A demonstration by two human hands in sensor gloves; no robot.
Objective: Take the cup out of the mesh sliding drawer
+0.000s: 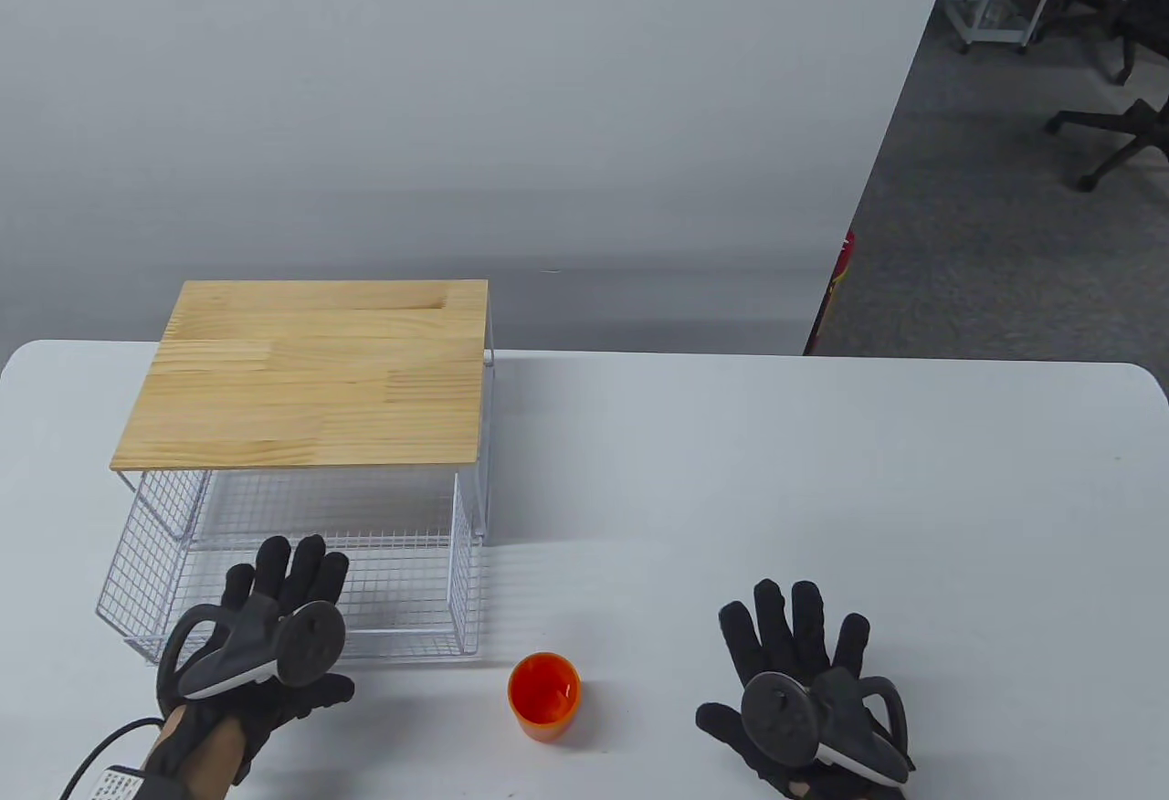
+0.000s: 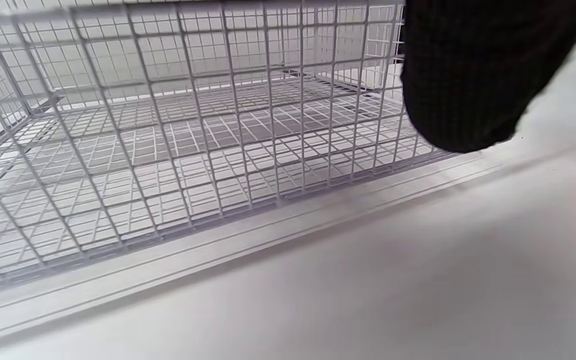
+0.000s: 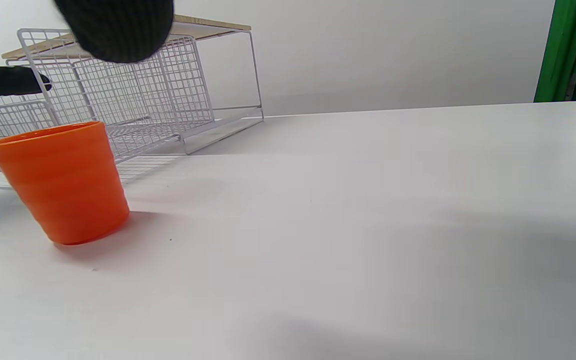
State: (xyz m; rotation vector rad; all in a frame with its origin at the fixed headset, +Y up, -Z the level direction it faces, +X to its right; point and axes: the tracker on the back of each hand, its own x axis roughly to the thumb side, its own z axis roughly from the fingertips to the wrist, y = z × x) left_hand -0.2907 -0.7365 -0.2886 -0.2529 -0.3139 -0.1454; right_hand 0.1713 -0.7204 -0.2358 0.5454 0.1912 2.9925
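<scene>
Table view shows your left hand (image 1: 265,645) at about 7 o'clock on the table (image 1: 776,489), fingers spread and extended over the front edge of the mesh sliding drawer (image 1: 301,581). It holds nothing; whether the fingertips touch the wire I cannot tell. The drawer is pulled out toward you from under the wooden-topped rack (image 1: 310,371), and its wire floor is bare in the left wrist view (image 2: 193,150).

The cup (image 1: 544,696) stands upright on the table at roughly 6 o'clock, outside the drawer, just beside the drawer's front right corner and apart from it. It is orange, open mouth up, and sits between your two hands, touching neither.

Your right hand (image 1: 804,690) lies at about 5 o'clock, fingers splayed, palm down, gripping nothing, well clear of the cup. The tracker is strapped on the back of each hand.

Right wrist view confirms the cup (image 3: 60,182) resting flat on the tabletop, with the drawer (image 3: 118,105) behind it at 11 o'clock and one gloved fingertip (image 3: 118,25) hanging in at the top edge. Left wrist view shows a gloved finger (image 2: 478,75) at 1 o'clock beside the mesh wall.
</scene>
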